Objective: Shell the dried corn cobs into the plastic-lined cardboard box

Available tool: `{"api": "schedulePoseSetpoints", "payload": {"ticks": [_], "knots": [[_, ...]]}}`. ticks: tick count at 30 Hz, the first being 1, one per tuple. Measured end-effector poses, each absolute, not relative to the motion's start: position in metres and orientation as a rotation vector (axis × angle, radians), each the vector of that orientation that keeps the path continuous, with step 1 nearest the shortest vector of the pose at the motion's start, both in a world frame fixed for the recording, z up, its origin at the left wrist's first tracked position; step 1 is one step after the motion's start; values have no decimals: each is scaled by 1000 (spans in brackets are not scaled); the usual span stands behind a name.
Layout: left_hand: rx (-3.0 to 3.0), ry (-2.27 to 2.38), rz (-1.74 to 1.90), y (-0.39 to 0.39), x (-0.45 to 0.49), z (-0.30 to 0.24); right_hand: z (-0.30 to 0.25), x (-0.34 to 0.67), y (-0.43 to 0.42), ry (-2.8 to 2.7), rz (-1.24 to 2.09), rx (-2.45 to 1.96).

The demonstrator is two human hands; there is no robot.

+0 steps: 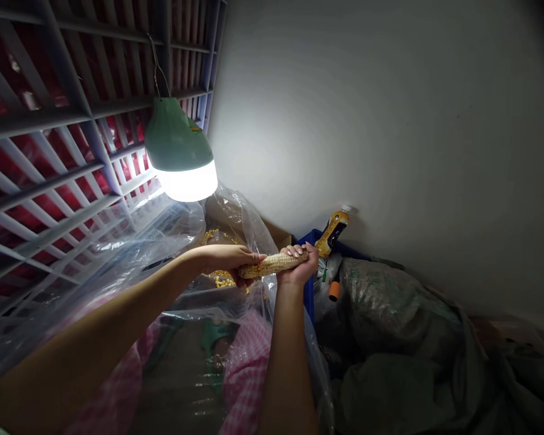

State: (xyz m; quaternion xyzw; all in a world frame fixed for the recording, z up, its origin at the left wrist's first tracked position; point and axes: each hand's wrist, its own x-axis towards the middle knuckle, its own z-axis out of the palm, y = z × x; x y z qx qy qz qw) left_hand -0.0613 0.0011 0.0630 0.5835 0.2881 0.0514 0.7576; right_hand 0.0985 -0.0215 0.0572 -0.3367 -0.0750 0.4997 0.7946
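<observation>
An ear of corn lies nearly level between my hands, over a box lined with clear plastic. Most of its cob shows pale and bare, with some yellow kernels left near its left end. My right hand is wrapped round the right end of the cob. At the other end, my left hand is closed on the ear, its thumb pressed along the top and the other fingers partly hidden beneath. Loose yellow kernels lie in the plastic below.
A lit green lamp hangs by a wire from a slatted plastic crate on the left. Beyond my right hand, a yellow bottle leans at a blue crate. Dark sacks lie to the right, along a white wall.
</observation>
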Motion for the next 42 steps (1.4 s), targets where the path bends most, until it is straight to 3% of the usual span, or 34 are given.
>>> {"api": "schedulePoseSetpoints", "payload": {"ticks": [17,25,31,36,42], "knots": [[1414,741,174,8,-65,62,57,95,-19,-125,1030,-770],[1486,1082,344,8,-56,56,56,90,-18,-155,1017,-805],[1745,662,143,12,-71,67,54,92,-17,-56,979,-809],[1957,832,221,0,-57,59,55,90,-17,-13,893,-829],[1606,923,302,3,-57,58,49,90,-15,-140,895,-882]]}}
